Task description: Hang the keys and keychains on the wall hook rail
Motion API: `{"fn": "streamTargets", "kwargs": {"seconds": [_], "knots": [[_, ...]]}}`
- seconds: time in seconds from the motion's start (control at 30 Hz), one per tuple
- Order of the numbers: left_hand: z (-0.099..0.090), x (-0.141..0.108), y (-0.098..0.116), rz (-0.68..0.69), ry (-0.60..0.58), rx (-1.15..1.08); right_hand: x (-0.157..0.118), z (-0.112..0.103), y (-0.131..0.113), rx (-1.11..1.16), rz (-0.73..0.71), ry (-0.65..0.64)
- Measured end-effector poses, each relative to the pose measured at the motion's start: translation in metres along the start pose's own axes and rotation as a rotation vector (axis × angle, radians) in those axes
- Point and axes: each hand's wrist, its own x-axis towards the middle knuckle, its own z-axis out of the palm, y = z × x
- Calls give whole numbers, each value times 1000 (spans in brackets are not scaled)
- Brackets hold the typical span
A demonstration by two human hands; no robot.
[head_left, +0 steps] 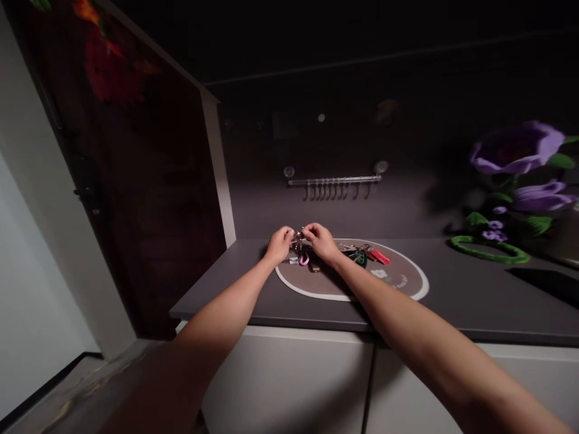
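While hands (279, 246) (321, 241) pinch keys (298, 237) (probably), oval mat (325, 286) lies on counter (452, 301) before dark wall (262, 211).

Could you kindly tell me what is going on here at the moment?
A person's left hand and right hand are pinching a small bunch of shiny metal pieces, possibly keys, near the far edge of an oval brown mat with a white rim on a dark grey countertop. A small pink loop is just below the hands; a flat red object lies on the mat to the right.
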Motion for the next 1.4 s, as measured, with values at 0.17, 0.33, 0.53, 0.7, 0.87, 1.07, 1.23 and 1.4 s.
{"fn": "streamTargets", "kwargs": {"seconds": [0.17,0.33,0.53,0.7,0.87,1.07,1.23,1.4], "knots": [[-3,-3,4,93,43,250,12,-2,-13,198,96,103],[-2,-3,4,126,14,353,43,-7,-32,362,196,198],[-1,-4,4,117,-1,400,80,-7,-44,500,235,239],[0,-4,4,136,-12,405,99,0,-47,562,351,345],[1,-3,2,143,-13,391,105,5,-48,639,444,436],[1,-2,0,133,-11,368,103,8,-42,690,474,422],[0,-1,-2,147,-14,361,100,7,-33,685,470,416],[0,-1,-1,144,-21,346,98,5,-24,645,443,381]]}}
